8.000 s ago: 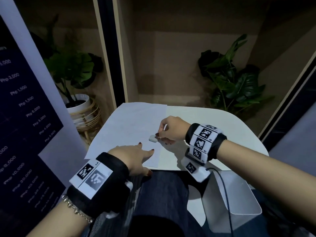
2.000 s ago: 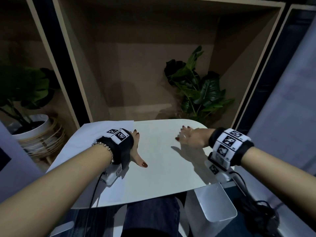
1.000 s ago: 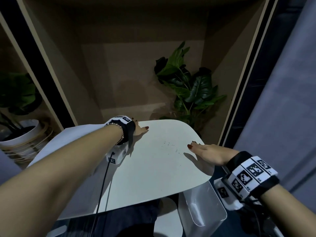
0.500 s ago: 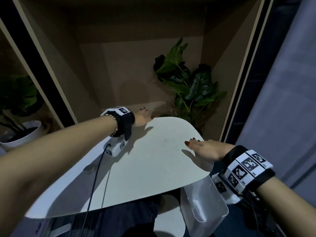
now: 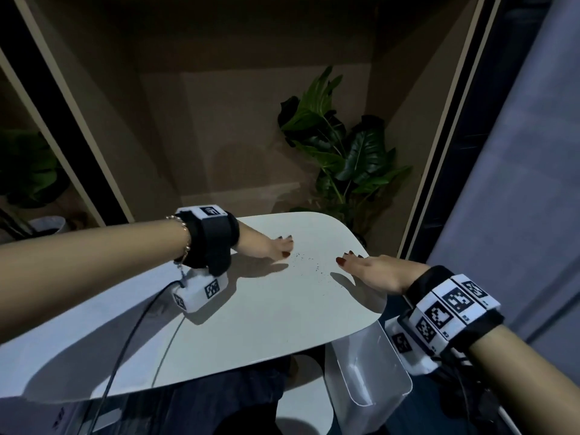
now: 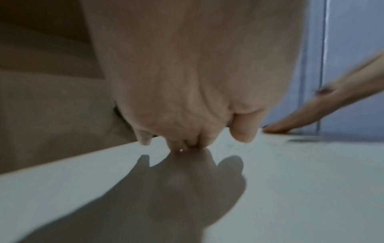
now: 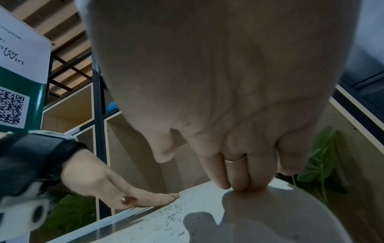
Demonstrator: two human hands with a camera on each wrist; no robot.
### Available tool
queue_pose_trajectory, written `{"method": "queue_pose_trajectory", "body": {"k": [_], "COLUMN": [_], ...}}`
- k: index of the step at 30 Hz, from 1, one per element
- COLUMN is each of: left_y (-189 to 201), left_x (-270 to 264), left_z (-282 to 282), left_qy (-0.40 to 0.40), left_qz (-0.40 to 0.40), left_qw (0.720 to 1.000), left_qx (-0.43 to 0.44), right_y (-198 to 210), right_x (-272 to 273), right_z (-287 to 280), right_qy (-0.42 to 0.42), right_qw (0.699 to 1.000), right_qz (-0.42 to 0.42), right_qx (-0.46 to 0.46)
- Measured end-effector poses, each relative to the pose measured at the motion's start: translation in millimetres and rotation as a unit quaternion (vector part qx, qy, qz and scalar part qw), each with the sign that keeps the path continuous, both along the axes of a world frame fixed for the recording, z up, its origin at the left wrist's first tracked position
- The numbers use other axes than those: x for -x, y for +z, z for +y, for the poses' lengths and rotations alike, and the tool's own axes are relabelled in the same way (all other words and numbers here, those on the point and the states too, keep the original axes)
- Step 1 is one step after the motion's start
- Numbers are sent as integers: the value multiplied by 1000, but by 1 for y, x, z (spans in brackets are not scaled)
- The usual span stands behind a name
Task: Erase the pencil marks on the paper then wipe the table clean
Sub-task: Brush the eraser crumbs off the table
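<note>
Eraser crumbs, dark specks, lie scattered on the white table near its far right corner, between the two hands. Same specks show in the right wrist view.

Left hand lies flat on the table at the far edge, just left of the crumbs, fingers straight and together, holding nothing. Right hand lies flat at the right edge, just right of the crumbs, fingers straight and close together, thumb apart, nothing held. Both palms down, fingertips touching the surface; the crumbs sit in the gap between them.

Progress, judged: this looks like the wipe step, hands bracketing the debris to gather or sweep it off the edge. Crumbs still on the table, so wiping not done. Erasing can't be confirmed.

Hidden or unclear: the paper can't be picked out for sure; a paler strip at the near left of the table may be it, under the left forearm shadow. No pencil marks readable. Eraser not in view. Left wrist view is blurred; its crumbs barely show. Clear bin hangs below the near right corner, contents can't be told. Plant stands beyond the far right corner.
</note>
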State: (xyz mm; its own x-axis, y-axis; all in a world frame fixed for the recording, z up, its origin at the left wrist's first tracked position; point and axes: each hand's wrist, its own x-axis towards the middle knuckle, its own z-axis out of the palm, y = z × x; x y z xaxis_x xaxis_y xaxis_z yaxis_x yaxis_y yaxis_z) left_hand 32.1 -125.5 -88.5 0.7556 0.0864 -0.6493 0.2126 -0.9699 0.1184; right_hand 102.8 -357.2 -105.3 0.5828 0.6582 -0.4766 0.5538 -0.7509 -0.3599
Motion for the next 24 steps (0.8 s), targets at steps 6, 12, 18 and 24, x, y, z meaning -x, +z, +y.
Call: {"method": "queue_pose_trajectory", "body": {"k": [6,12,18,24], "left_y": [7,-11,0,15], "left_x": [-13,-14,7,-6], "left_z": [70,34,-17,37], "left_qy": [153,127,-48,12], "left_qz": [-117,-58,26,-82], "left_qw": [960,973,997,967], "left_qx": [-205,-182,-63,-240], "right_y": [-1,2,11,9], "right_x": [4,5,14,15], "right_z": [2,3,4,4], "right_qy": [-7,2,9,23], "right_qw": [1000,1000,998,997], "right_qz": [-6,-14,-44,-57], "right_qx": [7,20,45,45]}}
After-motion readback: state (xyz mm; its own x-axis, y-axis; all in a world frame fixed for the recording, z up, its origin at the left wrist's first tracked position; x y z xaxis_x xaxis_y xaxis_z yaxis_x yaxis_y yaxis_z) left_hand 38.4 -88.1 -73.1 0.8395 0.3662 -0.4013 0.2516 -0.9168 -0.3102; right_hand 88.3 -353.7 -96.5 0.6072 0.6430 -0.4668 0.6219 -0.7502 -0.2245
